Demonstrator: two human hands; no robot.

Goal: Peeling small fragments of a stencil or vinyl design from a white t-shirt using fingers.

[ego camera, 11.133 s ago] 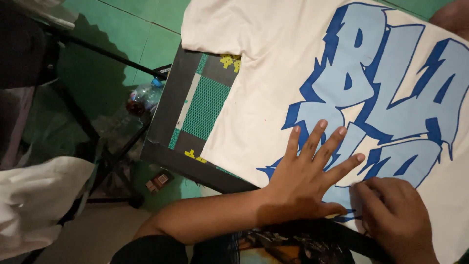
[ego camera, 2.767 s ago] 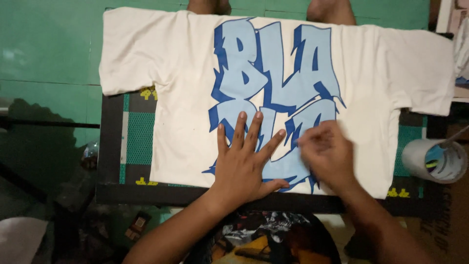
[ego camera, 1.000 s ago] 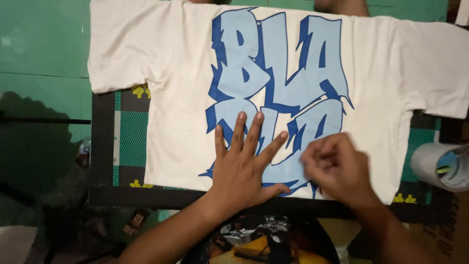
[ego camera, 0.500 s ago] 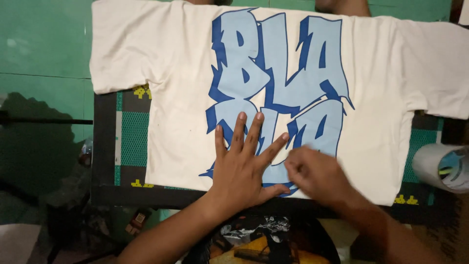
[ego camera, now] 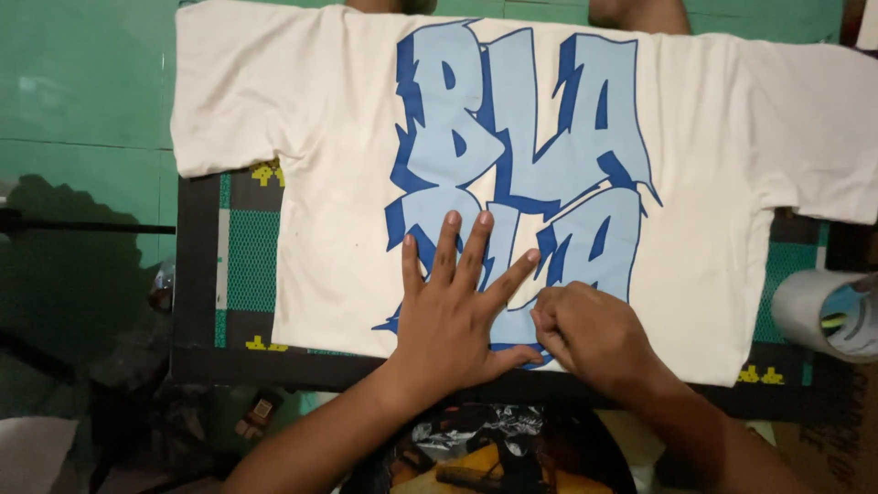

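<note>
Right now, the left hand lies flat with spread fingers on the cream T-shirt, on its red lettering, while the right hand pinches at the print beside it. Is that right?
Not quite: the lettering is blue, light blue with darker blue outlines, not red. The head view shows the rest as you say: the left hand flat with spread fingers on the cream T-shirt, and the right hand pinching at the print beside it.

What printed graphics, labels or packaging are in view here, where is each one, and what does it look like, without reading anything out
Shirt graphic: middle of the cream T-shirt, big light-blue block lettering with dark-blue outlines; left hand flat on its lower part, right hand pinching at its bottom edge.
Tape roll: right edge, whitish, multicoloured label inside its core.
Board: under the shirt, black, green mesh, small yellow marks.
</note>
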